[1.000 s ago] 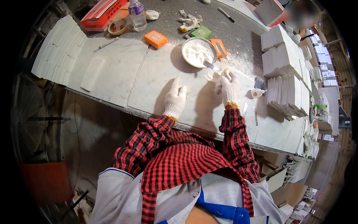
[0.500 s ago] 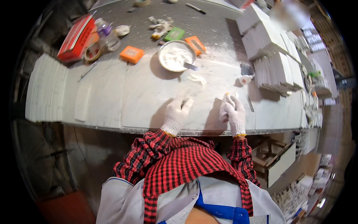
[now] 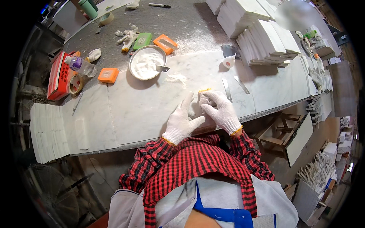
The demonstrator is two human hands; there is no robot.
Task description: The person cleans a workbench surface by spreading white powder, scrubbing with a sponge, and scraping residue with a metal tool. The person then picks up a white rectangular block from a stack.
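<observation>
Pale, grey-veined marble slabs (image 3: 140,110) line the near side of a dusty grey stone bench (image 3: 186,22), and in the head view my gloved hands come together over them, close to the front edge. My right hand (image 3: 221,110), in a white knit glove, has its fingers curled around a small bunched white knit cloth with a yellow edge (image 3: 204,91); I seem to pinch it short so that it stays firm under the fingertips. My left hand (image 3: 183,117), gloved alike, is loose, thumb spread from the fingers, just beside the right; whether the two touch I cannot tell.

Beyond them stands a round metal bowl (image 3: 134,73) of white paste (image 3: 146,60), a flat metal scraper (image 3: 162,68) propped on its rim, handle outward, probably for an easy pick-up. Some white residue (image 3: 175,79) lies on the marble between bowl and hands. To my right, two thin metal strips (image 3: 227,89) lie flat near a small white squeeze bottle (image 3: 229,62), likely kept within reach. White rectangular tiles (image 3: 262,43) are stacked further right, presumably to leave me working room.
</observation>
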